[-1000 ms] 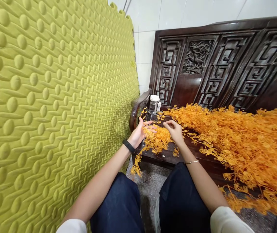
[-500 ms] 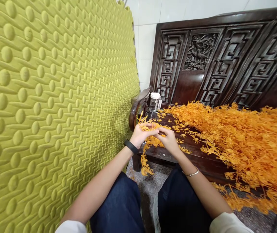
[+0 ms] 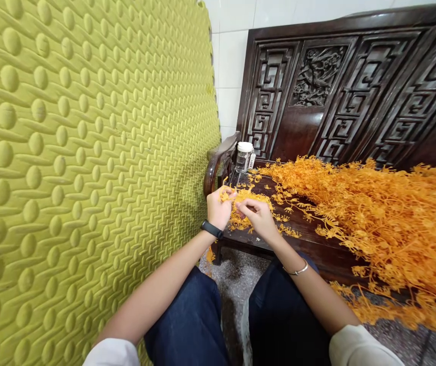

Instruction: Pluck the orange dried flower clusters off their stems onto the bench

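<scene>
My left hand [image 3: 220, 209] is closed around an orange plastic sprig [image 3: 225, 195], whose curly tips stick out above the fingers. Just to its right, my right hand [image 3: 259, 217] is pinched, thumb against forefinger; whatever may be between those fingertips is too small to make out. A small gap separates the hands. Behind and beneath them, a heap of small orange pieces [image 3: 254, 195] lies on the dark wooden bench [image 3: 309, 250]. Part of an orange strand [image 3: 210, 255] hangs below my left wrist.
A large pile of orange sprigs [image 3: 389, 218] covers the bench's right side and spills over its front edge. A clear jar with a white lid [image 3: 243, 156] stands by the bench's armrest [image 3: 212, 170]. A yellow-green foam mat [image 3: 88, 152] rises like a wall on my left.
My hands have drawn slightly apart. My left hand has turned more upright, and the orange strand that hung in front of the bench has swung left behind my left wrist.
</scene>
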Available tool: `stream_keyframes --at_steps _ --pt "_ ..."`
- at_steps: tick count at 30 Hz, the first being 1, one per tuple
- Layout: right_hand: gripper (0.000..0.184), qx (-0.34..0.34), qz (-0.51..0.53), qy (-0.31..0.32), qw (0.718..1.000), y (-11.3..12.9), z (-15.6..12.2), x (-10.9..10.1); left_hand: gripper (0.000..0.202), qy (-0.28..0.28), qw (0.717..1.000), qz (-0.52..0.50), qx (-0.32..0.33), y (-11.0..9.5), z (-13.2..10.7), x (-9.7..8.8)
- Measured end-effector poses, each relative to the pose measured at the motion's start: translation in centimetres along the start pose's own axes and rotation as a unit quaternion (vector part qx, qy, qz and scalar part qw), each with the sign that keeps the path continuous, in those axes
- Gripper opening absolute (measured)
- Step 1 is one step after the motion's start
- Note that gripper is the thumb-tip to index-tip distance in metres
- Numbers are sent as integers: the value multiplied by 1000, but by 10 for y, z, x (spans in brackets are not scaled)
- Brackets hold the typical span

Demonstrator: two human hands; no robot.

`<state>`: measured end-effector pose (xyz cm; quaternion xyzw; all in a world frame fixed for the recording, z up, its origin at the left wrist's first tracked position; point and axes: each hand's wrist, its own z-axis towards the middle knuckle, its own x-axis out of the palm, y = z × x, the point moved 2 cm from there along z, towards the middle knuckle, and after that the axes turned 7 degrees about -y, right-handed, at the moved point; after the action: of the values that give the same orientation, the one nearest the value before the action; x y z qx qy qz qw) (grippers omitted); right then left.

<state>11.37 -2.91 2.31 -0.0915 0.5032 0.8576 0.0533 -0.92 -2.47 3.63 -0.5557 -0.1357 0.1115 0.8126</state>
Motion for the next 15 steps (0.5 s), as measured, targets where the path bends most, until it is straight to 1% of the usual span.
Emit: stream_keyframes --at_steps 4,11,13,15 --pt "32 -3 -2 -8 1000 1 -4 3 9 -28 999 17 26 -5 -3 3" --pt "33 -30 -31 -74 996 11 -9 -1 14 -77 997 2 9 -12 -9 19" --pt "32 -36 -40 -99 994 13 -12 -1 14 -88 996 -13 7 -12 -6 24" --pt "31 -45 -51 -112 991 14 -18 3 13 -108 994 -27 14 -13 2 26"
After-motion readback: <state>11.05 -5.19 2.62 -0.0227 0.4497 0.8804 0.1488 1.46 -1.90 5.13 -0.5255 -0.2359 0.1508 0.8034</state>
